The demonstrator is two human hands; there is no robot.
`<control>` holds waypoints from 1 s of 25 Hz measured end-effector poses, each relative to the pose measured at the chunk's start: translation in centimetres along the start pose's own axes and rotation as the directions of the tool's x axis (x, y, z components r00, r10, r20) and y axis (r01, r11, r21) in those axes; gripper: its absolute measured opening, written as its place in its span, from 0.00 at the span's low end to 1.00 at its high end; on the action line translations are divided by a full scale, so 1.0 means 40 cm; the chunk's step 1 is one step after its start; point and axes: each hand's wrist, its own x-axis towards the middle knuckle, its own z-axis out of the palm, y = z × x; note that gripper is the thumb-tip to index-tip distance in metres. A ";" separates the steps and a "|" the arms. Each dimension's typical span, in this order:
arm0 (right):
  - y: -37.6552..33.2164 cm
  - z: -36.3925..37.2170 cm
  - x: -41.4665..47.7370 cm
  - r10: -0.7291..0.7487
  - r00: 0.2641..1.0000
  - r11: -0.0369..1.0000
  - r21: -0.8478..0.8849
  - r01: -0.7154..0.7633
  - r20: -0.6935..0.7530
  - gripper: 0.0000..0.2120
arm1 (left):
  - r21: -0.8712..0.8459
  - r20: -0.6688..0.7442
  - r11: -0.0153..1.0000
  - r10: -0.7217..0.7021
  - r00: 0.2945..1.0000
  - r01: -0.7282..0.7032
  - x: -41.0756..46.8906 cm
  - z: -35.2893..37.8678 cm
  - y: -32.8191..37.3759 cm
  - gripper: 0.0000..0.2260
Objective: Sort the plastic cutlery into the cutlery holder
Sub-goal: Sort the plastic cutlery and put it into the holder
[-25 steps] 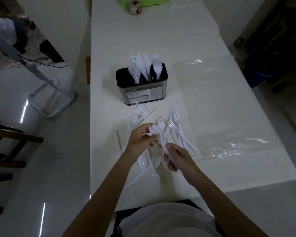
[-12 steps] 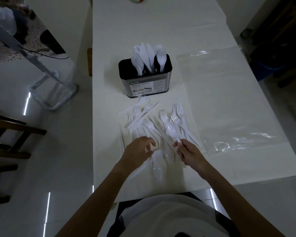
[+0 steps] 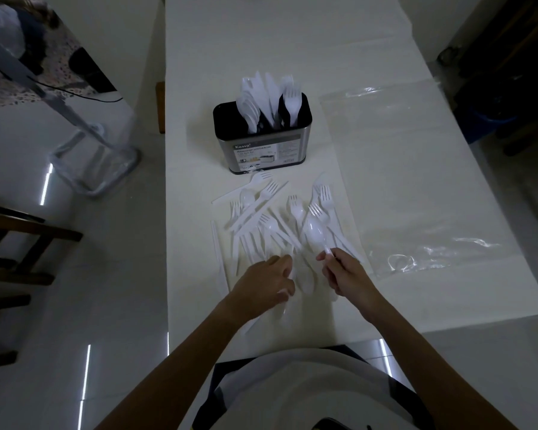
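the right hand (image 3: 347,276) is pinching the handle of a white plastic spoon (image 3: 313,231), its bowl pointing toward 11 o'clock over a loose pile of white plastic cutlery (image 3: 261,212). the left hand (image 3: 263,285) is resting on the pile's 6 o'clock edge, its grip unclear. a black-and-steel oval cutlery holder (image 3: 263,150) is standing at the pile's 12 o'clock, and a clear plastic bag (image 3: 416,181) is lying at 3 o'clock.

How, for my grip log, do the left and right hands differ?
The right hand pinches a spoon by its handle; the left hand lies palm-down on the pile, its grip unclear. The right hand is at the pile's right side, the left hand at its near edge. Both are bare.
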 end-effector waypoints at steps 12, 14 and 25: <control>-0.044 0.029 -0.009 -0.024 0.988 0.899 0.436 -0.046 0.153 0.16 | -0.940 0.051 0.250 -0.567 0.822 0.231 0.103 -0.124 0.069 0.05; -0.052 0.040 -0.024 -0.002 0.982 0.930 0.361 -0.068 0.189 0.16 | -0.904 -0.011 0.354 -0.583 0.813 0.241 0.100 -0.105 0.061 0.09; -0.010 0.000 -0.042 0.069 0.991 0.996 0.055 -0.075 0.113 0.13 | -0.408 -0.214 0.844 -0.460 0.862 0.349 0.032 -0.007 0.000 0.16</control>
